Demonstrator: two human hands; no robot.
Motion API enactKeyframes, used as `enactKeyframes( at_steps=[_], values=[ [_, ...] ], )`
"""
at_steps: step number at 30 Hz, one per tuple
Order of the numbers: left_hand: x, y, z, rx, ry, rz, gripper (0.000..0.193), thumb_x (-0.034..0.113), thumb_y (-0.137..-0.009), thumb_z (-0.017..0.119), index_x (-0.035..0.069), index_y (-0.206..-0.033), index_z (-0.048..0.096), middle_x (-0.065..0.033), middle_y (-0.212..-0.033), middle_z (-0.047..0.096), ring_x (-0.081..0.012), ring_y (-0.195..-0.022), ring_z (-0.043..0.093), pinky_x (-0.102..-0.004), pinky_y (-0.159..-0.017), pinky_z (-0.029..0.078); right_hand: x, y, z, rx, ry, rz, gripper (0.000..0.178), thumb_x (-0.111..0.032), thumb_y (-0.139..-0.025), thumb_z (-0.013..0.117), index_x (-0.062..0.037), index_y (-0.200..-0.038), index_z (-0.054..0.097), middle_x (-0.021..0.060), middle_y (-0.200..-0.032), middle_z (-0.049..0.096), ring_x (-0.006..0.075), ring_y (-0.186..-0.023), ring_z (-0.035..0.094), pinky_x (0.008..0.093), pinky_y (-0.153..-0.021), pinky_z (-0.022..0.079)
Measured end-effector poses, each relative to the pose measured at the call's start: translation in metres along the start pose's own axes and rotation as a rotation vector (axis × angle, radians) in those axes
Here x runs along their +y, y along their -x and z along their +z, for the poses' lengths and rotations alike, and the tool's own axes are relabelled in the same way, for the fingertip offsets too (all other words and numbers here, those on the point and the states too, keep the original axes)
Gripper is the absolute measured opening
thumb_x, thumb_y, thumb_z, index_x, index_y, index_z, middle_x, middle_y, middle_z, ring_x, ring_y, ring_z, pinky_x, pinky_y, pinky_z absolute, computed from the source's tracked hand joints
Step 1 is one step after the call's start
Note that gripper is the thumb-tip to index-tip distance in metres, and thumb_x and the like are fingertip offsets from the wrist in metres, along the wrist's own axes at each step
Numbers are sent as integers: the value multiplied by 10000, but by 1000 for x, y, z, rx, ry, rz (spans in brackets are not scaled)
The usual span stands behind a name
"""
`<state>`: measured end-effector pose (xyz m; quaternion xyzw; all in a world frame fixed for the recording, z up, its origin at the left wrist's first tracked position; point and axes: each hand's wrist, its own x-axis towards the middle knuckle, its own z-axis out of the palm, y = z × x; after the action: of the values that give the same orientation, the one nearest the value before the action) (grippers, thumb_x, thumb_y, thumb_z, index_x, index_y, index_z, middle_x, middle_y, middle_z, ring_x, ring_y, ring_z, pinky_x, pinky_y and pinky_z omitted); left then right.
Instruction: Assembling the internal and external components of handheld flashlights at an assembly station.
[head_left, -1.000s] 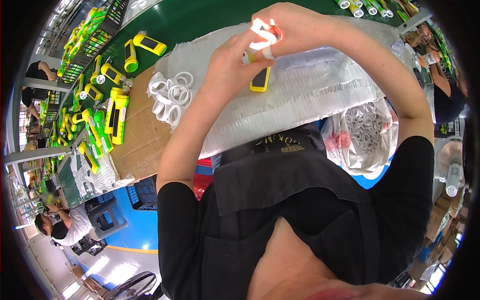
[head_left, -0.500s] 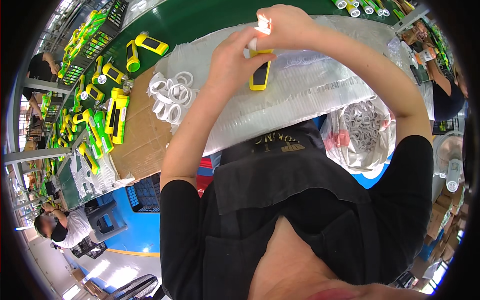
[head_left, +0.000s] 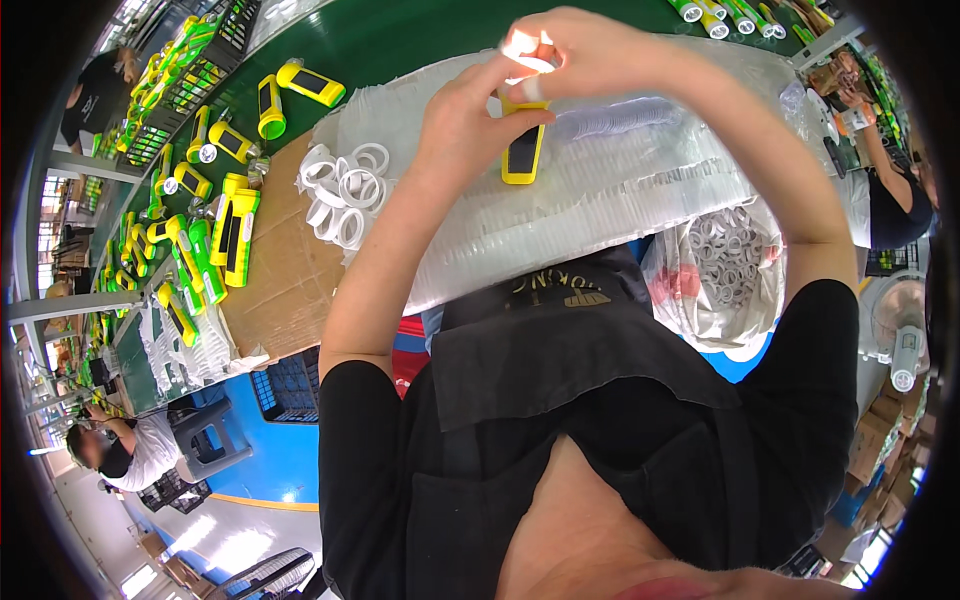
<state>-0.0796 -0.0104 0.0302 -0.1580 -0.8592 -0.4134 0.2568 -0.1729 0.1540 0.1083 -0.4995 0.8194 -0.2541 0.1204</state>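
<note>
A yellow flashlight (head_left: pixel 520 163) with a dark panel on its body stands out over the plastic-covered bench, its head end between my hands. My left hand (head_left: pixel 468 112) grips it near the head, thumb across the body. My right hand (head_left: pixel 592 62) is closed over the head from the far side. Bright light glares between the fingers and hides the front of the head. A white patch shows by my right thumb; whether it is a ring or a finger wrap I cannot tell. Left of my left forearm lies a pile of white rings (head_left: pixel 352 192).
A row of thin clear discs (head_left: pixel 625 116) lies right of the flashlight. Several yellow and green flashlights (head_left: pixel 238 238) crowd the left, beside cardboard (head_left: pixel 285 260). A bag of rings (head_left: pixel 735 265) hangs below the bench's right edge. A black crate (head_left: pixel 222 45) stands far left; other people work at both sides.
My right hand has turned slightly on the flashlight's head, and its forearm has shifted a little right. The glare between the fingers has changed shape. My left hand keeps its grip.
</note>
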Motion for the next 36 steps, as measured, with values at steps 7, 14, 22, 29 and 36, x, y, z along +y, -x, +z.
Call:
enactKeyframes(
  at_steps=[7, 14, 22, 29, 36],
  values=[
    [-6, 6, -7, 16, 108, -25, 437, 204, -696, 855, 113, -1057, 627, -42, -974, 704, -211, -868, 659, -331, -756, 502, 58, 15, 116, 673, -574, -49, 766, -360, -736, 822, -31, -1342, 488, 91, -1090, 654, 211, -985, 640, 363, -814, 506],
    [1, 6, -5, 19, 689, -227, 319, 98, -804, 783, 57, -1012, 545, -100, -1031, 678, -182, -970, 653, -341, -829, 534, -1, 22, 191, 681, -720, 313, 509, -270, -750, 798, 0, -1099, 543, 102, -932, 652, 199, -835, 635, 353, -746, 514],
    [44, 12, -14, 46, 978, -304, 242, 230, -955, 533, 48, -1113, 517, -159, -945, 648, -252, -847, 656, -365, -784, 530, -21, 57, 141, -193, -1579, -6, 385, -219, -735, 745, -49, -955, 479, 92, -699, 569, 170, -505, 535, 300, -467, 428],
    [7, 2, -17, 121, 543, -381, 461, 377, -999, 546, 39, -1314, 548, -100, -1049, 666, -149, -939, 629, -286, -856, 492, -8, 42, 136, 430, -928, 168, 506, -345, -909, 633, 0, -1245, 478, 110, -1003, 627, 171, -945, 590, 315, -816, 478],
    [13, 9, -16, 43, 603, -372, 415, 372, -1002, 552, 38, -1236, 633, -46, -1055, 653, -105, -950, 569, -247, -838, 450, -19, 48, 132, 291, -1355, 169, 403, -413, -985, 510, -48, -1156, 507, 82, -886, 596, 148, -754, 573, 301, -655, 484]
  ],
)
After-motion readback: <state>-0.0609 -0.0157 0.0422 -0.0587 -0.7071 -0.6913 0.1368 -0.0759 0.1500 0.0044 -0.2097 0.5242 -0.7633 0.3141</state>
